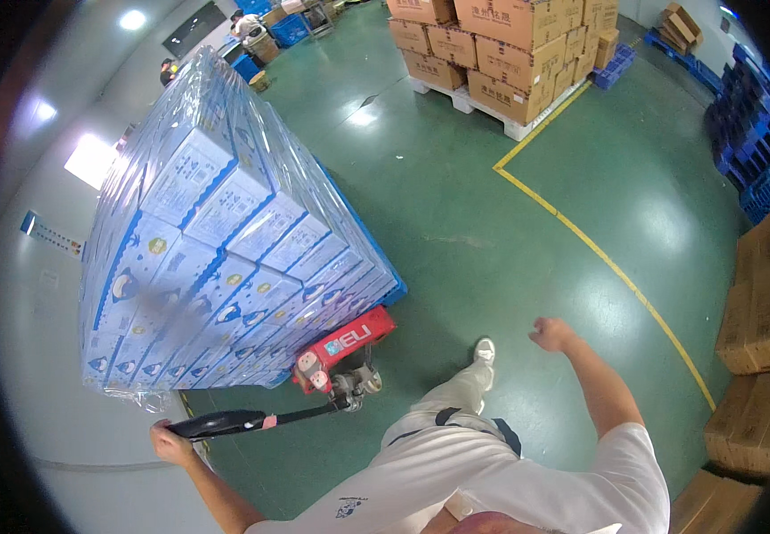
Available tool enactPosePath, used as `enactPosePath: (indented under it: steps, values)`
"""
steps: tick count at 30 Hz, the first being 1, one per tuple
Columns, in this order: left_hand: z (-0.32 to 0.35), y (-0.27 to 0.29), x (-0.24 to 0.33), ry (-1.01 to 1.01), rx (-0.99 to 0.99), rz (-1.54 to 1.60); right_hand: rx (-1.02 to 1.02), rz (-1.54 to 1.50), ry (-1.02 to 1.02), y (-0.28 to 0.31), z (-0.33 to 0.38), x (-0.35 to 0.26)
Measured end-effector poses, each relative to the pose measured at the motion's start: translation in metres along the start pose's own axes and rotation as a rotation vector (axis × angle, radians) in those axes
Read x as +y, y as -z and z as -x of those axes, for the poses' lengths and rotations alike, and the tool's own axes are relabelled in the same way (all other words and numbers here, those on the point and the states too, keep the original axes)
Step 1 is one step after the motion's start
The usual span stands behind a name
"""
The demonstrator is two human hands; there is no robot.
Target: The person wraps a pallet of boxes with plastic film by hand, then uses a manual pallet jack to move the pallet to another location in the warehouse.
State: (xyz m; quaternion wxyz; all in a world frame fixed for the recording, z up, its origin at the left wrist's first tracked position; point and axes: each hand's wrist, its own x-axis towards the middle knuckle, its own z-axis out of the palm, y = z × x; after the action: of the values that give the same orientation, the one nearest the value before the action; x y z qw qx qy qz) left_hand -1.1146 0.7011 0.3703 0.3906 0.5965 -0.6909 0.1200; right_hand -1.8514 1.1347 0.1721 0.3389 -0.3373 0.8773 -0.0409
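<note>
My left hand (pixel 170 442) is wrapped round the end of the black handle (pixel 225 424) of a red pallet jack (pixel 346 349). The jack's red body sits low against a tall stack of light-blue printed cartons (pixel 225 267) on a blue pallet (pixel 394 291). Clear stretch film covers the stack, and the jack's forks are hidden beneath it. Out to my right, away from any object, my right hand (pixel 550 335) hangs over the green floor with its fingers curled in and nothing visible in them.
Brown cartons (pixel 510 62) stand on a white pallet (pixel 518 130) ahead, beside a yellow floor line (pixel 599 252). Blue plastic pallets (pixel 754 125) are stacked at the far right, with more brown cartons (pixel 763 303) nearer. A white wall (pixel 56 356) runs along the left. People work at the back (pixel 247 28).
</note>
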Motion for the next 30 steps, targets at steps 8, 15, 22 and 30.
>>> enactPosePath:
  steps: [8, 15, 22, 30]
  values:
    - [-0.001, -0.02, 0.114, 1.18, 0.326, 0.597, 0.01, -0.055, 0.131, 0.104, -0.13, -0.053]
    - [0.001, -0.004, 0.091, 1.334, 0.206, 0.674, -0.368, 0.281, -0.18, 0.076, -0.186, 0.15]
    - [0.004, -0.047, 0.122, 1.333, 0.224, -0.079, -0.336, 0.205, -0.409, 0.136, -0.226, 0.243]
    - [-0.015, -0.077, 0.214, 1.219, 0.467, 0.005, -0.215, -0.185, -0.19, 0.303, -0.297, 0.194]
